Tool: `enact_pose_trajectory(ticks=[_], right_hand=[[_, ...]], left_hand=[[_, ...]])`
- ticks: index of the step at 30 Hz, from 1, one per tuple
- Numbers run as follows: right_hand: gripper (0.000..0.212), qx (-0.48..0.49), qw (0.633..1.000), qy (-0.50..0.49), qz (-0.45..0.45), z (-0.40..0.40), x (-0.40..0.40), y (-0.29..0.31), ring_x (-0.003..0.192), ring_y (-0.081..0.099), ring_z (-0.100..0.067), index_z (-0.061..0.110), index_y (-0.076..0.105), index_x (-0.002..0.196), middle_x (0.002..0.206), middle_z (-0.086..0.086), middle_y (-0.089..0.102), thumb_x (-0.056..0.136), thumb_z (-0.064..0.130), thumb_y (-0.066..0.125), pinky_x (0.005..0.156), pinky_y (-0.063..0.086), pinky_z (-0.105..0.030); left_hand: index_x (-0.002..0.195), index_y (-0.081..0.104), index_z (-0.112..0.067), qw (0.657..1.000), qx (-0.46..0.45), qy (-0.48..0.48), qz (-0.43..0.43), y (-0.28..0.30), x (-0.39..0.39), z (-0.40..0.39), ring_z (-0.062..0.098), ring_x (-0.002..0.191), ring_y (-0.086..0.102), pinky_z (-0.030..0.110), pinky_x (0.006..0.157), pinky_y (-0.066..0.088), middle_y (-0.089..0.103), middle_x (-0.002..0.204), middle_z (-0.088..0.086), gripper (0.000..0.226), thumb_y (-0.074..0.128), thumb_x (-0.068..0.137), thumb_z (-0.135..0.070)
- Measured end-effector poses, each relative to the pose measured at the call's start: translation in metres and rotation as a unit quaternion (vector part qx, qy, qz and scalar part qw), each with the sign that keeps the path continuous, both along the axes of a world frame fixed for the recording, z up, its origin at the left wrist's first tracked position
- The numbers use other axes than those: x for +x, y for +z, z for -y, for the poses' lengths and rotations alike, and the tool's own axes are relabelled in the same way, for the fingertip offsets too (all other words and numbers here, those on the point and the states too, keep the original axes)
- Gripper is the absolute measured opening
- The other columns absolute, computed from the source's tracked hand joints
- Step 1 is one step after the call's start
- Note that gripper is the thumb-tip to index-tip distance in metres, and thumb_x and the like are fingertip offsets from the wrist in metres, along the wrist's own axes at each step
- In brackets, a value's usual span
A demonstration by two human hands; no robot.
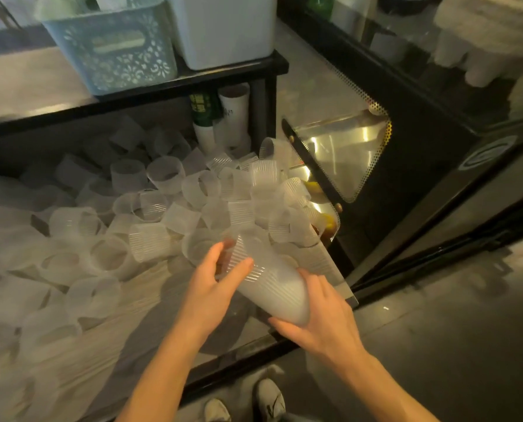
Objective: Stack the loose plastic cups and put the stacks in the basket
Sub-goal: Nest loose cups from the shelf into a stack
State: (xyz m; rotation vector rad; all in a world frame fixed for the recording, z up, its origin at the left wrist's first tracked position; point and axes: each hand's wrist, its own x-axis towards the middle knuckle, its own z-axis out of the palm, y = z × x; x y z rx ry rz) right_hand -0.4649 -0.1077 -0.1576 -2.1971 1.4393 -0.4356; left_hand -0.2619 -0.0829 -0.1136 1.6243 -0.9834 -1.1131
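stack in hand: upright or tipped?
Tipped. The cup stack lies slanted, base in the right hand, open mouth up-left by the left hand.

Many loose cups (pixel 162 175) are scattered over the table (pixel 150 303). A stack of cups (pixel 269 287) is held above the table's near right corner, between the left hand (pixel 211 287) and the right hand (pixel 324 318). Behind the cups, on a raised shelf (pixel 193 77), a basket (pixel 111 47) is placed, with a bin (pixel 226 28) just beside it on the right. To the right of the table a glass cabinet (pixel 406 141) is found.
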Motion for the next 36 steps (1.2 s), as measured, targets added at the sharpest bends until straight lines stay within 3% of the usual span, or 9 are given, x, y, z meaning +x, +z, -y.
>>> enact_pose_trajectory(ticks=[7,11,14,18,23,25,27,31,36], right_hand=[[0.085,-0.013,0.999,-0.009,0.038,-0.013,-0.002,-0.012,0.105,0.054,-0.005,0.030,0.040,0.133,0.121,0.012,0.054,0.065,0.074,0.066,0.084,0.053,-0.028],[0.082,-0.023,0.998,-0.007,0.055,-0.017,0.003,-0.014,0.098,0.058,-0.006,0.027,0.044,0.129,0.114,0.011,0.057,0.064,0.071,0.068,0.076,0.055,-0.027],[0.084,-0.015,0.998,-0.013,0.061,-0.015,0.008,-0.013,0.097,0.057,-0.007,0.025,0.044,0.131,0.114,0.010,0.056,0.066,0.074,0.065,0.075,0.053,-0.026],[0.085,-0.005,0.997,-0.021,0.068,-0.010,0.005,-0.014,0.096,0.060,-0.010,0.023,0.044,0.131,0.112,0.010,0.055,0.067,0.076,0.063,0.074,0.056,-0.031],[0.084,0.036,0.996,-0.052,0.061,-0.013,-0.020,-0.017,0.103,0.053,-0.006,0.037,0.034,0.132,0.115,0.022,0.044,0.064,0.075,0.064,0.086,0.053,-0.031],[0.086,0.037,0.995,-0.080,0.049,-0.014,-0.031,-0.019,0.104,0.049,-0.004,0.038,0.030,0.133,0.115,0.024,0.038,0.063,0.077,0.062,0.087,0.053,-0.031],[0.087,0.036,0.994,-0.095,0.038,-0.012,-0.041,-0.020,0.105,0.048,-0.003,0.038,0.027,0.134,0.117,0.022,0.039,0.063,0.078,0.059,0.086,0.052,-0.028],[0.090,0.038,0.992,-0.115,0.021,-0.007,-0.054,-0.021,0.104,0.049,-0.004,0.035,0.027,0.136,0.121,0.015,0.045,0.063,0.079,0.056,0.084,0.053,-0.029],[0.092,0.052,0.989,-0.136,0.019,-0.008,-0.062,-0.017,0.103,0.048,-0.003,0.035,0.031,0.138,0.116,0.020,0.038,0.062,0.080,0.055,0.085,0.051,-0.026]], left_hand=[[0.125,0.060,-0.031,0.986,0.036,-0.070,0.148,0.002,0.018,0.006,0.002,0.104,0.063,0.040,0.098,0.049,0.067,0.113,-0.012,0.070,0.058,0.065,-0.067],[0.131,0.055,-0.029,0.967,0.056,-0.105,0.225,0.007,0.020,0.008,-0.003,0.105,0.055,0.023,0.090,0.044,0.058,0.112,-0.014,0.094,0.052,0.056,-0.086],[0.142,0.044,-0.029,0.977,0.050,-0.120,0.168,0.005,0.005,0.004,-0.021,0.116,0.041,0.002,0.092,0.030,0.048,0.136,-0.017,0.108,0.045,0.056,-0.094],[0.154,0.025,-0.028,0.977,0.041,-0.159,0.133,-0.004,-0.014,-0.001,-0.014,0.132,0.030,0.001,0.096,0.024,0.030,0.150,-0.024,0.104,0.043,0.068,-0.083],[0.134,0.054,-0.029,0.998,0.012,0.003,-0.064,-0.025,-0.021,0.012,0.000,0.117,0.057,0.018,0.091,0.045,0.062,0.128,-0.014,0.062,0.057,0.084,-0.065],[0.130,0.057,-0.025,0.999,-0.009,0.045,0.020,-0.037,-0.026,0.020,0.006,0.111,0.060,0.025,0.090,0.051,0.063,0.122,-0.011,0.038,0.060,0.094,-0.038],[0.133,0.055,-0.023,0.989,-0.028,0.005,0.145,-0.049,-0.029,0.028,0.007,0.110,0.059,0.034,0.095,0.053,0.058,0.127,-0.009,0.039,0.061,0.095,-0.023],[0.148,0.034,-0.025,0.939,-0.003,-0.133,0.316,-0.068,-0.043,0.039,0.016,0.130,0.045,0.040,0.107,0.043,0.044,0.144,-0.004,0.074,0.071,0.085,-0.035],[0.153,0.009,-0.025,0.900,0.000,-0.095,0.426,-0.077,-0.065,0.054,0.023,0.142,0.032,0.045,0.109,0.043,0.022,0.158,0.003,0.107,0.080,0.074,-0.040]])
